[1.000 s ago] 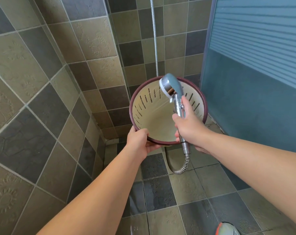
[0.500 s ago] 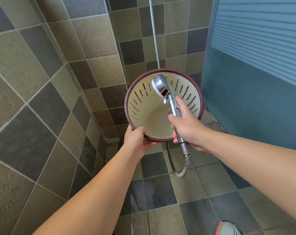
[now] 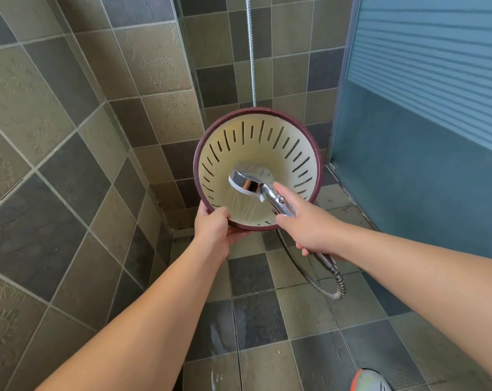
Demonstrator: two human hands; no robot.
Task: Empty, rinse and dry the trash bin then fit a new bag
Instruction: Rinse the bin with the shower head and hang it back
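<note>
Now the left hand (image 3: pixel 212 225) grips the lower rim of the round cream plastic trash bin with a maroon rim (image 3: pixel 270 142), held tilted above the tiled floor (image 3: pixel 304 311). The right hand (image 3: pixel 309 225) clasps the chrome shower head (image 3: pixel 246 182) inside it, spraying. No readable writing shows.

The left hand (image 3: pixel 214 225) is gripping the tilted trash bin (image 3: pixel 267 142) by its rim. The right hand (image 3: pixel 307 225) is holding the shower head (image 3: pixel 246 180) inside it, apparently spraying water.
</note>
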